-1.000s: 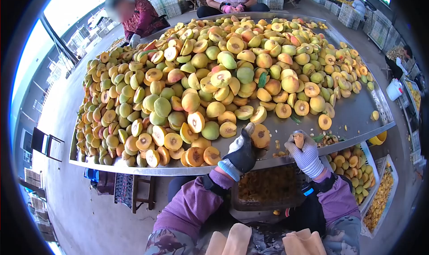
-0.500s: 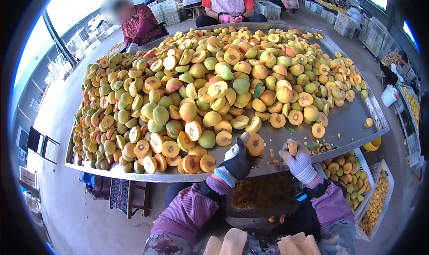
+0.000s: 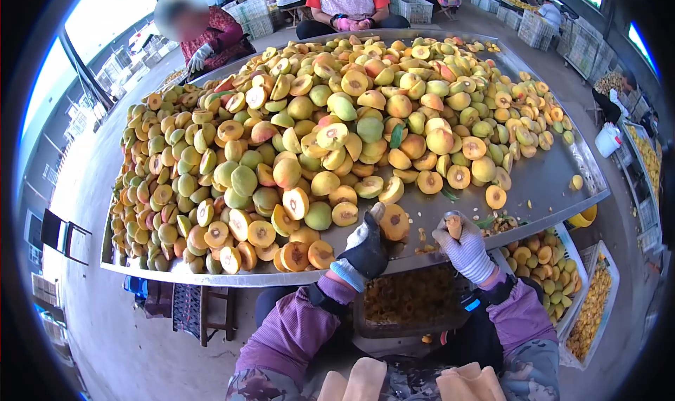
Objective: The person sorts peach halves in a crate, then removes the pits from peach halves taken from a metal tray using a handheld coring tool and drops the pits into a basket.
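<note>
One half fruit [image 3: 395, 222], its cut face up, is held in the left hand [image 3: 361, 252] above the near edge of the metal table [image 3: 533, 190], a little right of the middle. That gloved hand is closed on the half's left side, the thumb lying along it. The right hand [image 3: 464, 247], in a pale glove, is just to the right, curled nearly shut; a tan tip [image 3: 453, 225] shows at its top, too small to tell whether it is a finger or a handle. Small scraps [image 3: 425, 245] lie on the metal between the hands, and more scraps with a green leaf [image 3: 485, 222] lie right of the right hand. A wide pile [image 3: 341, 107] of cut fruit covers the table's left and far parts. Below the near edge is a dark bin [image 3: 411, 301]; to its right stand a crate [image 3: 571, 240] of halves, a crate [image 3: 610, 288] of yellow pieces and a yellow bucket [image 3: 582, 217]. One person [image 3: 232, 32] is at the far left, another [image 3: 344, 3] sits beyond the far edge, pink-gloved hands together.
</note>
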Tool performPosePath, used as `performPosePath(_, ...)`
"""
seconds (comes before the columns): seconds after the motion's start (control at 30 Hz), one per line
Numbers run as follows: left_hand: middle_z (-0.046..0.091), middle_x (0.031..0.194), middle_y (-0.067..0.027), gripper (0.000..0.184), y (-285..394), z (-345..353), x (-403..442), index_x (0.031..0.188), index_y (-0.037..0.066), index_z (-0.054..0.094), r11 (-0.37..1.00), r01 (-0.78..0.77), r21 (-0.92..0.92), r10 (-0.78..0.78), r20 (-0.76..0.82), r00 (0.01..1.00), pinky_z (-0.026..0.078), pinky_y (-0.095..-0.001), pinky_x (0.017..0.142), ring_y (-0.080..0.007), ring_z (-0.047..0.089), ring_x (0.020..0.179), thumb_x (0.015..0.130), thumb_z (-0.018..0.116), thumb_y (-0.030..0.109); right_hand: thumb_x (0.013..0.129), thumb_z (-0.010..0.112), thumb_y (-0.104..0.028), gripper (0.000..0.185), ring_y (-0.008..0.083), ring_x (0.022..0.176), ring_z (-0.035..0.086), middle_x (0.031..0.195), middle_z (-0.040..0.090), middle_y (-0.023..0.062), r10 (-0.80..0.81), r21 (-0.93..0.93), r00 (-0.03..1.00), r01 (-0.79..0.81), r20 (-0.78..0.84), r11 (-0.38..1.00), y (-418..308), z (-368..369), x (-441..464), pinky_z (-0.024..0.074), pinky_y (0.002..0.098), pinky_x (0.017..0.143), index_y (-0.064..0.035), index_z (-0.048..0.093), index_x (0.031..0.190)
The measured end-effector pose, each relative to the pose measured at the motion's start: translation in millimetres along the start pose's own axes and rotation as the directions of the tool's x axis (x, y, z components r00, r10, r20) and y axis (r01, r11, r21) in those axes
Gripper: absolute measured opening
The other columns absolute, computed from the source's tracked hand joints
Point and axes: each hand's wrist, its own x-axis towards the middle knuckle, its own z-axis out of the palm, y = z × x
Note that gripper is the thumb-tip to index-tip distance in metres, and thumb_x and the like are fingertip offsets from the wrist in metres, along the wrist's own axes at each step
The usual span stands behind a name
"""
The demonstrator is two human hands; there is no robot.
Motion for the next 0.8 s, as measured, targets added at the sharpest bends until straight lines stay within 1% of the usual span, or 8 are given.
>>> performPosePath(0.13,0.065,0.103,-0.0120,0.058,1,-4,1,0.122,-0.001,0.048,0.846,-0.181,0.502,0.177,0.055,0.983,0.055,-0.0328,0.079,-0.0180,0.065,0.090,0.101,0.032,0.050,0.082,0.072,-0.015,0.024,0.0233,0.070,0.064,0.080,0.065,0.0115,-0.009,0.038,0.999,0.010,-0.032,0.999,5,4,0,0.0512,0.0331,0.068,-0.0004,0.061,0.097)
performPosePath(0.3,0.065,0.105,-0.0112,0.065,3,0,-2,0.124,-0.001,0.046,0.987,-0.058,0.153,0.057,0.011,0.998,0.054,-0.0317,0.080,-0.0176,0.065,0.091,0.100,0.027,0.056,0.081,0.073,-0.016,0.026,0.0216,0.072,0.065,0.080,0.066,0.0100,0.031,0.066,0.999,-0.029,-0.033,0.997,16,6,-2,0.0517,0.0324,0.069,-0.0005,0.061,0.099)
performPosePath(0.33,0.065,0.105,-0.0113,0.066,3,-2,3,0.124,-0.001,0.046,0.992,0.079,0.100,-0.082,0.032,0.996,0.054,-0.0315,0.080,-0.0178,0.065,0.091,0.099,0.027,0.057,0.080,0.074,-0.016,0.028,0.0223,0.073,0.065,0.081,0.066,0.0106,-0.022,0.016,0.998,0.023,-0.051,1.000,13,5,-2,0.0520,0.0324,0.070,-0.0003,0.061,0.099)
performPosePath(0.4,0.064,0.107,-0.0116,0.063,0,-1,6,0.125,-0.001,0.045,0.988,0.146,0.056,-0.149,0.042,0.988,0.054,-0.0317,0.080,-0.0181,0.065,0.091,0.100,0.029,0.054,0.080,0.074,-0.016,0.028,0.0229,0.074,0.066,0.081,0.066,0.0111,-0.013,0.027,0.999,0.014,-0.044,1.000,9,3,0,0.0521,0.0326,0.070,-0.0001,0.061,0.099)
performPosePath(0.53,0.065,0.107,-0.0124,0.049,-58,-11,9,0.128,-0.002,0.042,0.958,-0.094,0.270,0.085,0.044,0.995,0.055,-0.0333,0.079,-0.0187,0.065,0.089,0.103,0.037,0.039,0.081,0.073,-0.016,0.027,0.0239,0.074,0.066,0.082,0.066,0.0123,-0.020,-0.001,0.999,0.020,-0.035,1.000,5,2,-1,0.0521,0.0328,0.070,0.0003,0.061,0.099)
performPosePath(0.63,0.066,0.104,-0.0126,0.041,-38,-9,3,0.127,-0.003,0.041,0.781,-0.235,0.579,0.265,0.033,0.964,0.055,-0.0346,0.079,-0.0191,0.065,0.088,0.102,0.043,0.029,0.081,0.072,-0.016,0.026,0.0243,0.073,0.065,0.080,0.065,0.0130,-0.041,0.018,0.998,0.042,-0.040,0.999,5,3,-1,0.0518,0.0330,0.069,0.0001,0.060,0.097)
performPosePath(0.7,0.066,0.102,-0.0123,0.041,-9,-4,-2,0.126,-0.003,0.042,0.783,-0.215,0.584,0.259,0.010,0.966,0.055,-0.0345,0.079,-0.0191,0.065,0.087,0.101,0.044,0.030,0.082,0.072,-0.016,0.024,0.0242,0.072,0.065,0.080,0.065,0.0131,-0.045,-0.003,0.999,0.045,-0.031,0.999,-2,0,-1,0.0515,0.0330,0.068,-0.0001,0.060,0.096)
performPosePath(0.8,0.066,0.100,-0.0114,0.049,-2,-1,-1,0.123,-0.001,0.047,0.940,-0.149,0.308,0.152,0.012,0.988,0.055,-0.0328,0.077,-0.0186,0.065,0.086,0.101,0.039,0.042,0.082,0.072,-0.015,0.023,0.0240,0.071,0.064,0.079,0.064,0.0128,-0.016,0.000,1.000,0.016,-0.021,1.000,-4,0,-1,0.0511,0.0330,0.067,-0.0007,0.060,0.094)
